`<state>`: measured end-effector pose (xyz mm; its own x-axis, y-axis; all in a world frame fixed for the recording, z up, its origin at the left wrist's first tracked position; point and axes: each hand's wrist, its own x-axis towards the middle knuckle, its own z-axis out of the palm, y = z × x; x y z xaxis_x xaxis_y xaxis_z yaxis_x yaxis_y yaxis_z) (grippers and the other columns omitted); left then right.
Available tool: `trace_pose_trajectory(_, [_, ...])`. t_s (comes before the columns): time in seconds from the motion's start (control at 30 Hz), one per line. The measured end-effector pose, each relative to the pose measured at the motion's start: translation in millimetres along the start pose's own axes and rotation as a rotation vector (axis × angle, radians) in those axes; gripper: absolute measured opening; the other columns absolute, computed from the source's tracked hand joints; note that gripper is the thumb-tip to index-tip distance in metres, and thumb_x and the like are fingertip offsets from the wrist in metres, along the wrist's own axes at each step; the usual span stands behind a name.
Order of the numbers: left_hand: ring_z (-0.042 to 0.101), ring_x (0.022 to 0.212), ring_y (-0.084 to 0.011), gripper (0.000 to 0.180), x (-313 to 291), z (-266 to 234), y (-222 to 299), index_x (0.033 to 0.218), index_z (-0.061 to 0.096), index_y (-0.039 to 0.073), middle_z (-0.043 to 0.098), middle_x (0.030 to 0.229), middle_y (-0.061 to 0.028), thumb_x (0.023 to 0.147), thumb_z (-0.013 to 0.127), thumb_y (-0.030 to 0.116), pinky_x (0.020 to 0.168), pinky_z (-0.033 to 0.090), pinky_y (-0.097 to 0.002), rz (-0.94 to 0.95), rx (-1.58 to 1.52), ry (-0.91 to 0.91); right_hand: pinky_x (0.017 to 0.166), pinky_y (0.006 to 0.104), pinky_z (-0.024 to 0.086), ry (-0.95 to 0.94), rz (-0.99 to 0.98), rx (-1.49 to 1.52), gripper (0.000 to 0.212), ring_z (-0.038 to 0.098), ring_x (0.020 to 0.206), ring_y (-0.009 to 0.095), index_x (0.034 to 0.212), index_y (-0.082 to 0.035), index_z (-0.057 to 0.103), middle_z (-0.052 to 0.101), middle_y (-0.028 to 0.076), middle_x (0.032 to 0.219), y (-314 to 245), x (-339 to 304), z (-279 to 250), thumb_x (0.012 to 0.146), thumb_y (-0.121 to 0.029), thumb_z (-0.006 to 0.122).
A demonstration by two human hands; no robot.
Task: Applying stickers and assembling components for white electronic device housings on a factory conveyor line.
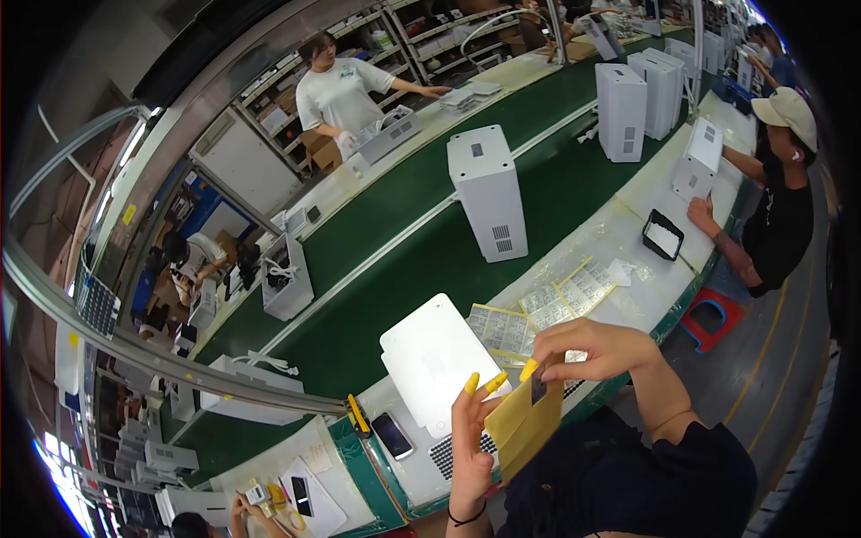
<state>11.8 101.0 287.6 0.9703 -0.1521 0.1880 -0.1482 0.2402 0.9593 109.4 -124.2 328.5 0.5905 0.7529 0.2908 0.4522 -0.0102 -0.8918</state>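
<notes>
Fingers [558,339] of the right hand [599,350] pinch the yellow sheet [527,430]; the left hand [471,439], fingers parted, holds its edge.

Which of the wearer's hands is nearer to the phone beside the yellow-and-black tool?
Left: the left hand is right of the phone; the right hand is farther away, at the upper edge of the yellow sheet.
</notes>
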Motion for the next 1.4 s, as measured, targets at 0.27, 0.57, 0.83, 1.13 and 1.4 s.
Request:
trace_pose_trajectory(0.27, [0.042, 0.118, -0.0154, 0.047, -20, 1, -8, 0.141, 0.03, -0.004, 0.046, 0.131, -0.0127, 0.102, 0.034, 0.023, 0.099, 0.034, -0.0272, -0.366, 0.032, 0.219, 0.07, 0.0316, 0.045, -0.016, 0.034, -0.055, 0.017, 0.057, 0.08, 0.023, 0.104, -0.003, 0.057, 0.056, 0.009, 0.09, 26, 23, 41, 0.09, -0.013, 0.058])
trace_pose_trajectory(0.57, [0.048, 0.113, -0.0157, 0.047, -22, -3, -13, 0.138, 0.035, -0.005, 0.052, 0.125, -0.013, 0.102, 0.035, 0.025, 0.096, 0.036, -0.0263, -0.301, 0.047, 0.294, 0.082, 0.037, 0.048, 0.339, -0.321, -0.445, 0.015, 0.059, 0.089, 0.025, 0.083, -0.007, 0.066, 0.06, 0.004, 0.091, 49, 41, 62, 0.07, -0.006, 0.073])
trace_pose_trajectory(0.83, [0.047, 0.113, -0.0157, 0.049, -31, -10, -36, 0.137, 0.036, -0.005, 0.05, 0.126, -0.0124, 0.101, 0.038, 0.028, 0.097, 0.037, -0.0278, -0.376, -0.125, 0.463, 0.085, 0.0412, 0.052, 0.37, -0.401, -0.535, 0.018, 0.061, 0.086, 0.025, 0.077, -0.007, 0.064, 0.063, 0.006, 0.091, 58, 45, 71, 0.063, -0.005, 0.077])
trace_pose_trajectory(1.13, [0.05, 0.111, -0.0174, 0.045, -28, -23, -39, 0.133, 0.041, -0.006, 0.052, 0.124, -0.0146, 0.101, 0.038, 0.025, 0.095, 0.039, -0.0295, -0.318, 0.041, 0.429, 0.089, 0.0391, 0.046, 0.096, -0.181, -0.244, 0.018, 0.056, 0.101, 0.028, 0.076, -0.006, 0.064, 0.061, 0.008, 0.099, 31, 46, 53, 0.065, -0.006, 0.078])
trace_pose_trajectory(1.4, [0.061, 0.081, -0.0306, 0.03, -11, -34, -14, 0.116, 0.055, -0.001, 0.063, 0.093, -0.0139, 0.089, 0.054, 0.011, 0.08, 0.048, -0.0353, -0.154, 0.641, 0.076, 0.101, 0.0421, 0.039, 0.06, -0.271, -0.041, 0.021, 0.056, 0.096, 0.025, 0.085, -0.006, 0.061, 0.06, 0.007, 0.097, 16, 77, 16, 0.07, -0.007, 0.075])
